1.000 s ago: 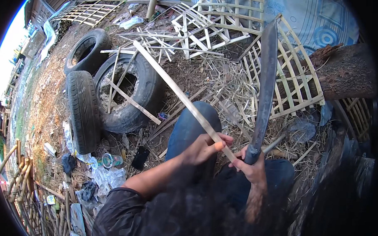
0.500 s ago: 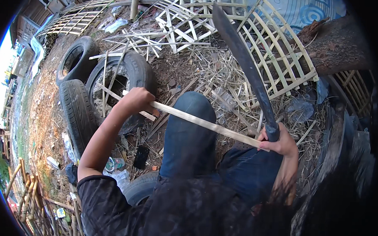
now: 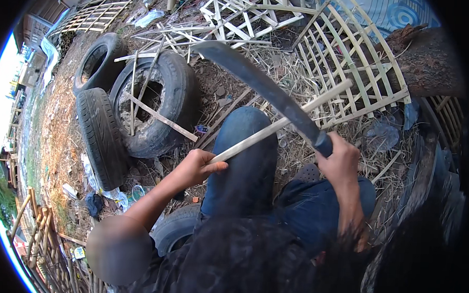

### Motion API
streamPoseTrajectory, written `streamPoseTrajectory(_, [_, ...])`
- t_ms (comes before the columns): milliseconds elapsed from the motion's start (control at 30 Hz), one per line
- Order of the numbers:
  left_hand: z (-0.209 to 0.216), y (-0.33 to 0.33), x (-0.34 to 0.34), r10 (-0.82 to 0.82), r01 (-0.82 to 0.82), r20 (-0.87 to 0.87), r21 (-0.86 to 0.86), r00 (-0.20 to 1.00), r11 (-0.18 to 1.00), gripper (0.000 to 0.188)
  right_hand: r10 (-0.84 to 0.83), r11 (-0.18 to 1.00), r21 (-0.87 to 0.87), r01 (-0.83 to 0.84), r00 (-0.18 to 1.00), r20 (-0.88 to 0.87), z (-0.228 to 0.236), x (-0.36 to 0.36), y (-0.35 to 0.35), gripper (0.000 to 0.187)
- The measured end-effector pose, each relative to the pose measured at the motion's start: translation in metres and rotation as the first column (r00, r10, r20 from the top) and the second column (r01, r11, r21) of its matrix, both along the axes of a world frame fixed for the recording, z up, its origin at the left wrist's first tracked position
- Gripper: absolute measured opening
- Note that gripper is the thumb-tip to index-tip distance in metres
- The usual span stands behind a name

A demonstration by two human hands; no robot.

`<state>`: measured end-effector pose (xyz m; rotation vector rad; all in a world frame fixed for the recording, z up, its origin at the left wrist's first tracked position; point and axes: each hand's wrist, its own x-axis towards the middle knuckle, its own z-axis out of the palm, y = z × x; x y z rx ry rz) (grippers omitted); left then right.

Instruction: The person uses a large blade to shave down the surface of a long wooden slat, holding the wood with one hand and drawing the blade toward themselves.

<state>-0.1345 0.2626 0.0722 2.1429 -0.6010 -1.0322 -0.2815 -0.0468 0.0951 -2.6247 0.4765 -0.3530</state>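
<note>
My left hand (image 3: 198, 167) is closed around the near end of a pale bamboo strip (image 3: 250, 141), which slants up and to the right over my raised knee. In my right hand (image 3: 341, 159) is the dark handle of a machete (image 3: 257, 84). Its long curved blade points up and to the left. Blade and strip cross beyond my knee, the blade passing in front; whether they touch I cannot tell. The strip's far end stands out past the blade, near a woven bamboo lattice panel (image 3: 367, 108).
Old tyres (image 3: 182, 93) stand at the left, with loose strips across one. Crossed bamboo strips (image 3: 239, 23) lie at the back among shavings. A thick log (image 3: 433, 63) is at the far right. Bamboo poles (image 3: 43, 233) are stacked at the lower left.
The strip has swung from sloping down toward my right hand to slanting up and away. My left hand has come nearer, and the machete has tilted left, across the strip.
</note>
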Motion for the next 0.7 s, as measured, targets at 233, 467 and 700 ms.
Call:
streamPoseTrajectory(233, [0.002,-0.009,-0.024,0.076,-0.076,0.053,0.004,0.996,0.997,0.049,0.233,0.972,-0.041,-0.232,0.972,0.027,-0.027,0.032,0.037,0.062])
streamPoseTrajectory(467, [-0.004,-0.016,-0.037,0.151,-0.151,0.105,0.0,0.983,0.988,0.046,0.321,0.926,-0.211,-0.313,0.947,0.003,-0.046,0.055,0.002,0.062])
streamPoseTrajectory(700, [-0.009,-0.024,-0.044,0.214,-0.214,0.162,-0.017,0.963,0.977,0.047,-0.197,0.978,0.071,0.196,0.98,0.005,-0.025,0.051,-0.089,0.053])
